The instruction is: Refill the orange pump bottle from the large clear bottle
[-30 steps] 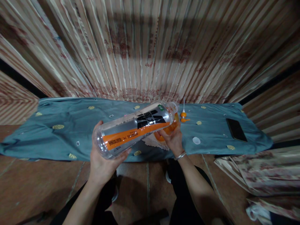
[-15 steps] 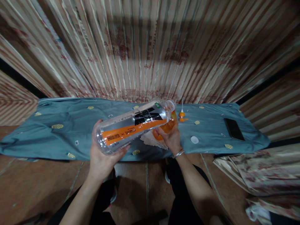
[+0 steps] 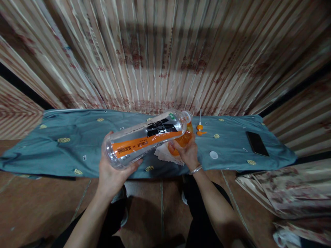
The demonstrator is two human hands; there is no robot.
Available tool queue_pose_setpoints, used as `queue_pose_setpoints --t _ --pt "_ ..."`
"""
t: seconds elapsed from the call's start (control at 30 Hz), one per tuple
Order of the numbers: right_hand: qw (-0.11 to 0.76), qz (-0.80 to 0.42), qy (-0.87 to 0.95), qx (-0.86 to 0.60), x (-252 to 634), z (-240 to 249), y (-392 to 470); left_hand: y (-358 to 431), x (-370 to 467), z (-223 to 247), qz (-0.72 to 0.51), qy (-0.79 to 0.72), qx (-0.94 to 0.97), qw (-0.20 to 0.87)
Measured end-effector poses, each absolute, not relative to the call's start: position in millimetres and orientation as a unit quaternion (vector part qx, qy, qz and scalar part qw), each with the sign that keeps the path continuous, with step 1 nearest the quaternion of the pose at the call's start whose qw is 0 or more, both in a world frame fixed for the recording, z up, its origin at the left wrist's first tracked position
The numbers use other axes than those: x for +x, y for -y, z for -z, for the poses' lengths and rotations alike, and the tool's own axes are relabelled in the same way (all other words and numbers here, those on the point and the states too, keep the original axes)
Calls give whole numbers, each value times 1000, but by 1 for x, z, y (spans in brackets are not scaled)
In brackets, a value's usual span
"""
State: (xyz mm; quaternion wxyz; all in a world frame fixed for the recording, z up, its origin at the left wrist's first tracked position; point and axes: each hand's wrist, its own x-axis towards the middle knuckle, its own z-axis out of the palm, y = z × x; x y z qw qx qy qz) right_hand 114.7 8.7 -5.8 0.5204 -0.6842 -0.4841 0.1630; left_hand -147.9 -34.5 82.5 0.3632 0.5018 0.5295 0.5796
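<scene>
My left hand [image 3: 113, 175] is wrapped round the base of a large clear plastic bottle [image 3: 147, 136] with a silver, black and orange label. The bottle lies tilted across, its neck up to the right over the mouth of an orange see-through bottle [image 3: 184, 137]. Fingers of my right hand [image 3: 188, 151] close round that orange bottle, which leans partly behind the clear one. Whether liquid passes between them I cannot make out. Under the orange bottle lies a white scalloped-edged paper or cloth [image 3: 168, 155]. An orange pump head [image 3: 200, 129] with a thin tube rests just to the right.
Grey-blue cloth with yellow prints [image 3: 62, 151] covers the long low surface. A white round cap [image 3: 213, 155] and a dark phone [image 3: 257, 143] lie on its right side. Behind hangs a striped curtain [image 3: 160, 51]; a tiled floor [image 3: 147, 206] shows below.
Both hands and bottles hold nearly the same pose. The whole view has shifted very slightly.
</scene>
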Motion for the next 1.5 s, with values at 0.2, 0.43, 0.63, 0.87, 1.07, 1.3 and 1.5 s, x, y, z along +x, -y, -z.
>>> queue_pose_setpoints --t 0.2,0.43,0.63,0.87,1.07,1.3,1.5 --pt "534 -144 492 -672 114 6 -10 34 -147 -84 -580 -527 489 382" --pt "526 -153 485 -681 113 5 -9 34 -152 -80 -574 -525 499 381" --pt "519 -159 493 -680 114 4 -9 35 -153 -80 -570 -517 523 366" --pt "528 -147 495 -675 114 7 -10 35 -155 -78 -562 -522 537 351" --pt "549 -131 498 -658 116 14 -12 32 -158 -74 -556 -509 569 328" --pt "542 -109 519 -651 119 18 -13 32 -159 -72 -553 -514 573 318" --pt "535 -120 513 -661 118 14 -12 33 -158 -73 -552 -517 572 318"
